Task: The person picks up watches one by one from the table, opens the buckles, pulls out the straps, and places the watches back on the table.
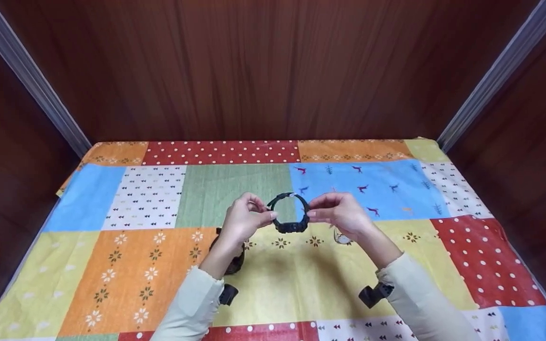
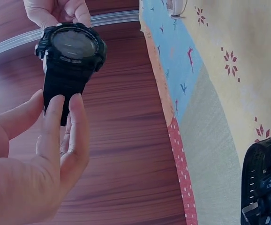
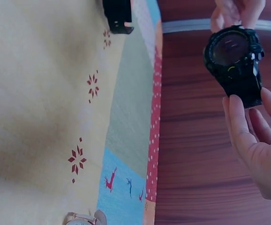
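Observation:
A black digital watch [image 1: 290,213] with a chunky round case is held up above the patchwork cloth, its strap curved into a loop. My left hand [image 1: 243,220] pinches one side of the strap and my right hand [image 1: 341,213] pinches the other. In the left wrist view the watch face [image 2: 72,44] points at the camera, with my left fingers [image 2: 63,126] on the lower strap. From the right wrist, the watch [image 3: 234,61] is seen with my right fingertips [image 3: 241,117] at its strap end.
A second black watch [image 1: 232,263] lies on the cloth under my left wrist, also seen as a watch [image 2: 265,185]. A pale small watch [image 1: 342,238] lies beneath my right hand. The patchwork cloth [image 1: 126,265] covers the table between wooden walls.

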Action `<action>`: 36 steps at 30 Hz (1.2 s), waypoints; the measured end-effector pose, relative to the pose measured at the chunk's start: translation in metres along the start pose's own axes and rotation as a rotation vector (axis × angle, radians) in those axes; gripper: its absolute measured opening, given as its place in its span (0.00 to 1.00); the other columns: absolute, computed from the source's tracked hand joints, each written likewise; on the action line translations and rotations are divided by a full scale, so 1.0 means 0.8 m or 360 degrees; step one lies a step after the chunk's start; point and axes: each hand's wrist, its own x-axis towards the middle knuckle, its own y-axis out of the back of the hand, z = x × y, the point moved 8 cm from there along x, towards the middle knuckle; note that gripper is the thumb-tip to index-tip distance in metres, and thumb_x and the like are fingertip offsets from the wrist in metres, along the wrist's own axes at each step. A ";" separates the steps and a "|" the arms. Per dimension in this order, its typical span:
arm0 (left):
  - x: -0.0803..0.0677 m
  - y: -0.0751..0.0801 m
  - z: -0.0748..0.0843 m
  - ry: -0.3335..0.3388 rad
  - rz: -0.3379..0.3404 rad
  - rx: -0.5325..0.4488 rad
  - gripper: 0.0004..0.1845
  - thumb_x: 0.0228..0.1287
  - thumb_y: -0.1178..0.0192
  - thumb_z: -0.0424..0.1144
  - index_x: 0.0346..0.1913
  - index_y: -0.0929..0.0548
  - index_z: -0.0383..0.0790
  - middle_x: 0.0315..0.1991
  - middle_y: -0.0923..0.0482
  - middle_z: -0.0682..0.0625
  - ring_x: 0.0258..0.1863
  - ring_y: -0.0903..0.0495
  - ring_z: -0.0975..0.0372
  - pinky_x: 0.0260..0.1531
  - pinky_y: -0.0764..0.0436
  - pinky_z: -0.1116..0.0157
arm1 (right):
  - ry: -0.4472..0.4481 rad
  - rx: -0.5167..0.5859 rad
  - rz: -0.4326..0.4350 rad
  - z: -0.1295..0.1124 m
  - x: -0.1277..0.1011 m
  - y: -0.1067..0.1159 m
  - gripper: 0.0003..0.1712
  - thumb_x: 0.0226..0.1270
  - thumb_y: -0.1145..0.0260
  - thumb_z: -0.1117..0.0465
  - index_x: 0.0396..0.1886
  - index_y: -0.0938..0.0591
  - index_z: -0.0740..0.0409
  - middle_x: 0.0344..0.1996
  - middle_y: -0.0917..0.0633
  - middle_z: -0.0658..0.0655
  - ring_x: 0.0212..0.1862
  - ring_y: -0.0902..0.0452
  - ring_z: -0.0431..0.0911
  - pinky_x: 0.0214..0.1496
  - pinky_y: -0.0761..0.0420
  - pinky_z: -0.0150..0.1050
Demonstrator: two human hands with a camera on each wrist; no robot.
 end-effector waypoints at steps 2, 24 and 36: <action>-0.001 0.001 0.002 -0.0031 -0.0008 0.0037 0.16 0.49 0.33 0.27 0.37 0.30 0.32 0.31 0.25 0.45 0.30 0.23 0.59 0.35 0.21 0.65 | 0.0030 -0.0046 0.0002 -0.002 -0.001 0.000 0.14 0.52 0.38 0.80 0.41 0.24 0.79 0.32 0.18 0.61 0.34 0.19 0.48 0.44 0.21 0.42; -0.012 -0.015 0.016 -0.0445 -0.0126 0.0304 0.13 0.46 0.35 0.23 0.38 0.21 0.32 0.36 0.20 0.44 0.40 0.20 0.53 0.44 0.25 0.58 | 0.0265 -0.0504 -0.0137 -0.005 -0.014 -0.007 0.19 0.47 0.35 0.80 0.43 0.24 0.78 0.38 0.19 0.67 0.41 0.20 0.52 0.44 0.21 0.39; -0.014 -0.018 0.016 -0.0500 -0.0123 0.0419 0.13 0.47 0.34 0.24 0.38 0.21 0.33 0.36 0.19 0.45 0.40 0.21 0.54 0.49 0.29 0.55 | 0.0289 -0.0613 -0.0162 -0.005 -0.014 -0.011 0.18 0.48 0.33 0.76 0.42 0.23 0.76 0.38 0.19 0.67 0.42 0.20 0.55 0.44 0.21 0.37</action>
